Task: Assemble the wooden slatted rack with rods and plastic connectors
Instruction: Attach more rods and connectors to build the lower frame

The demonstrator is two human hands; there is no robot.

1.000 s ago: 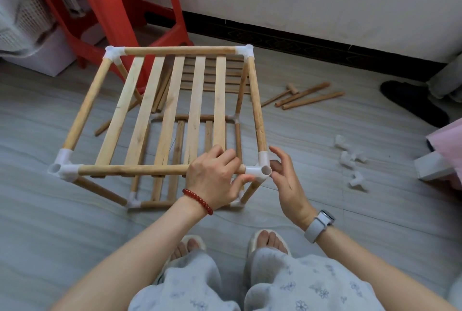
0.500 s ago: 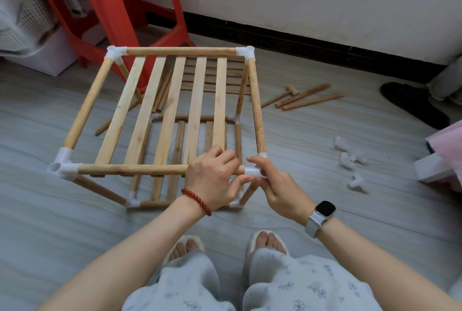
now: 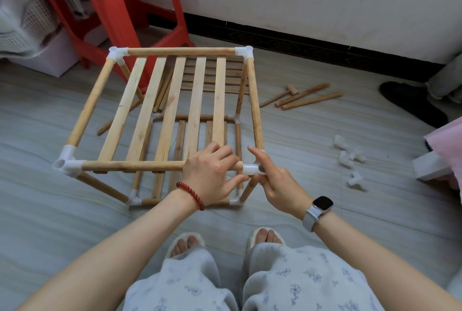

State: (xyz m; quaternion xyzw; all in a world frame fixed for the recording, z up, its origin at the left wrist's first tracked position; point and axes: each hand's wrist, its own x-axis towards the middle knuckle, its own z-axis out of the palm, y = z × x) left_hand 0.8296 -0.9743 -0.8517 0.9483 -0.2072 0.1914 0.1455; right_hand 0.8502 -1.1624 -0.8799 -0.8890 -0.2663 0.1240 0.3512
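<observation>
the wooden rack (image 3: 160,110) stands on the floor (image 3: 50,210) in front of the person's feet, with its top tier of five slats facing the camera and a lower slatted tier visible beneath. the near top rod (image 3: 132,165) runs from the near-left corner connector (image 3: 66,162) to the near-right corner connector (image 3: 251,169). the left hand (image 3: 211,175) is curled over the right end of this rod, fingers wrapped across the top and thumb underneath, gripping it just beside the near-right connector. the right hand (image 3: 277,183) holds that connector from the right side, with the index finger extended along its upper edge and the remaining fingers curled beneath it. loose rods (image 3: 307,97) lie on the floor to the right of the rack, near a small wooden mallet (image 3: 291,89). spare white connectors (image 3: 348,157) lie further right of the rack, well apart from it. a red plastic stool (image 3: 107,10) stands behind the rack's far-left corner.
</observation>
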